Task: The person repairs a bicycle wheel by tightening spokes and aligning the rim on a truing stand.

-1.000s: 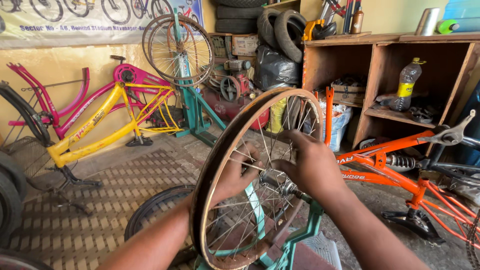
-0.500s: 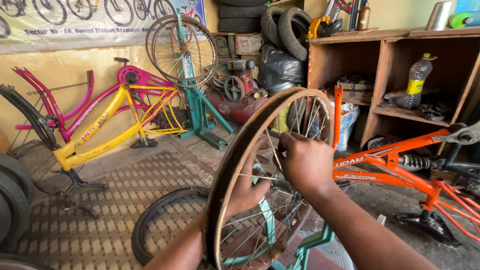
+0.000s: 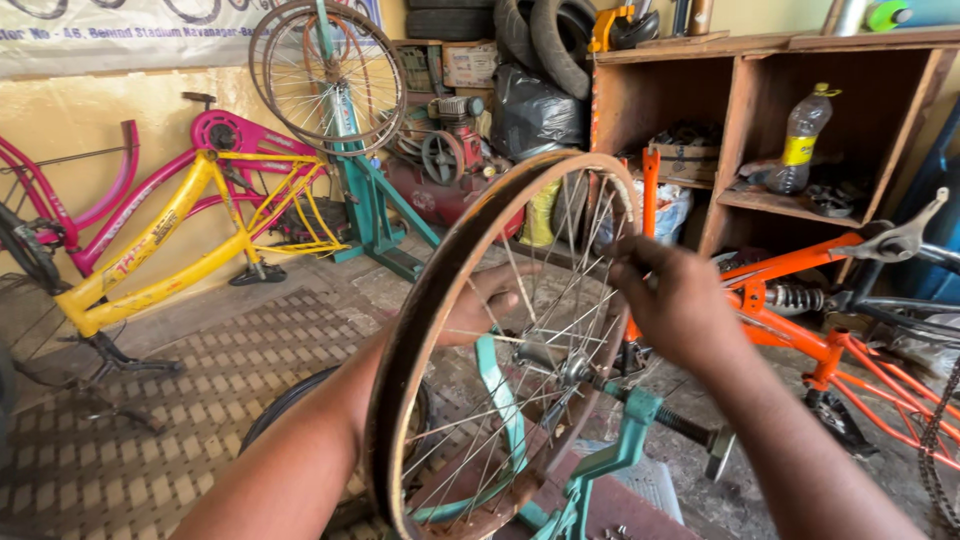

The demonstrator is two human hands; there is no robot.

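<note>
A rusty spoked bicycle wheel (image 3: 420, 330) stands upright in a teal truing stand (image 3: 600, 455) right in front of me. My left hand (image 3: 487, 300) reaches in from the wheel's far side and rests its fingers on the spokes. My right hand (image 3: 675, 300) is closed at the rim's right edge, pinching something small against a spoke; what it pinches is hidden by the fingers.
A yellow bicycle frame (image 3: 190, 245) and a pink one (image 3: 100, 205) stand at the left. A second wheel (image 3: 325, 75) sits on another teal stand behind. An orange bicycle (image 3: 830, 330) lies at the right. Wooden shelves (image 3: 760, 120) hold a bottle (image 3: 800, 140). A tyre (image 3: 290, 405) lies on the floor.
My view has shifted slightly left and closer. Both hands have stayed on the wheel, the right hand shifting a little along the rim's right edge.
</note>
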